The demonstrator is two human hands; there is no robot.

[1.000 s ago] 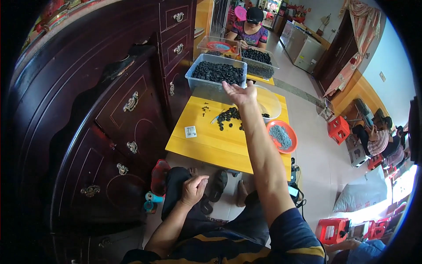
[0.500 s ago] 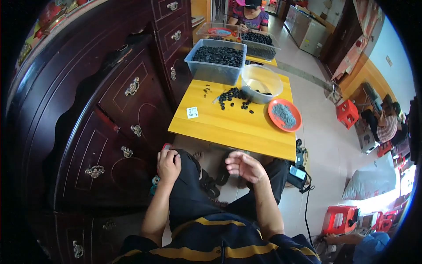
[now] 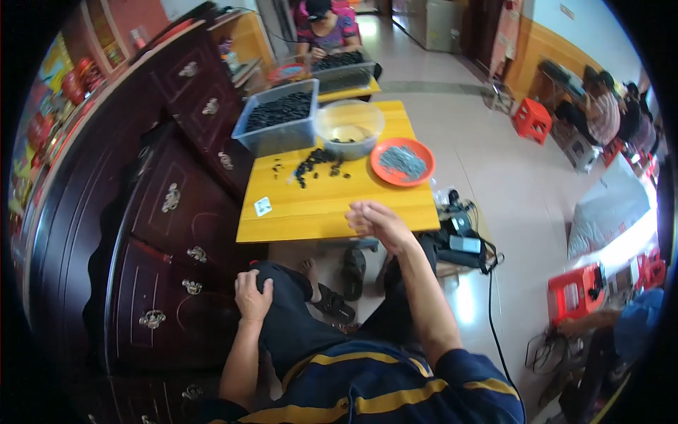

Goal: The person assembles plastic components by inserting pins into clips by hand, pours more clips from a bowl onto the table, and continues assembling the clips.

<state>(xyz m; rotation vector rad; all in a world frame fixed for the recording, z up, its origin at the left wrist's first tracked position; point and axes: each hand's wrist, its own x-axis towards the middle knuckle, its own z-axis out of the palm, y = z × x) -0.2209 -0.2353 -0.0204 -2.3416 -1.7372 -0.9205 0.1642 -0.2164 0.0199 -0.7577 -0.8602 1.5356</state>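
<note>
My left hand (image 3: 253,295) rests on my left knee, fingers lying over the dark trousers and holding nothing. My right hand (image 3: 376,222) is raised at the front edge of the yellow table (image 3: 304,218); its fingers are loosely bent and nothing shows in them. Beyond it, an orange-red plate (image 3: 383,172) holds many small grey pieces (image 3: 402,162). Loose small black pieces (image 3: 311,165) lie in a patch left of the plate. Behind them stands a clear round tub (image 3: 361,147) with a few black pieces inside. A white printed card (image 3: 263,206) lies at the table's left.
A clear bin (image 3: 282,139) full of black pieces stands at the table's back left. A co-worker (image 3: 328,32) sits at another table behind it. A dark wooden cabinet (image 3: 155,283) lines the left side. On the right are red stools (image 3: 531,121), a large sack (image 3: 609,210) and a black cable (image 3: 492,318).
My right hand has moved forward from above my lap to the table's front edge. The view has shifted, so the table appears further left. My left hand stays on the knee.
</note>
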